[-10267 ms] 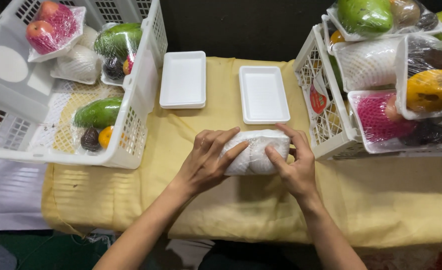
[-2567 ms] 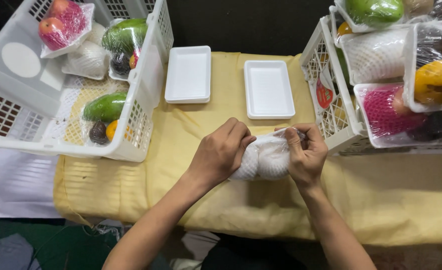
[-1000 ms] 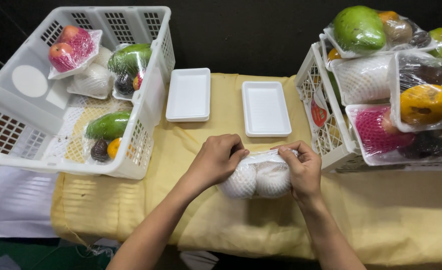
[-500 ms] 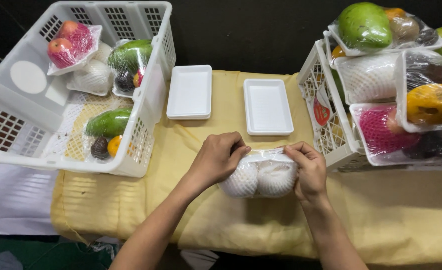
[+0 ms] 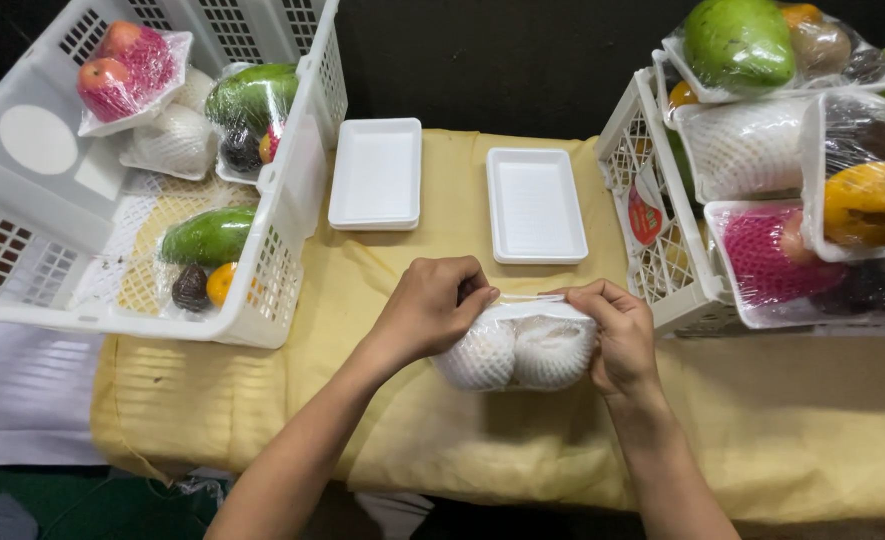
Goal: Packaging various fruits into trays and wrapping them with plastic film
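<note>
Both hands are sitting on a wrapped fruit pack w/ two round fruits in white foam netting, which is lying on the yellow cloth right in the middle of the table, just in front of the person. Left hand is curling over the pack's left end, fingers bent and pinching the clear film at the top edge. Right hand is gripping the right end, thumb and fingers closing on the film too, and a thin strip of film is stretching taut btwn the two hands along the top. Behind the pack, two empty white foam trays are lying flat on the cloth, apart from each other: left tray and right tray, the right one being nearest the hands. Off to the left a white plastic crate is tilting on the table edge, holding wrapped packs, incl. a green mango pack and a red-netted apple pack. On the right another white crate is sitting w/ more wrapped packs piling on and in it, e.g. a pink-netted pack and a yellow-orange fruit pack.
</note>
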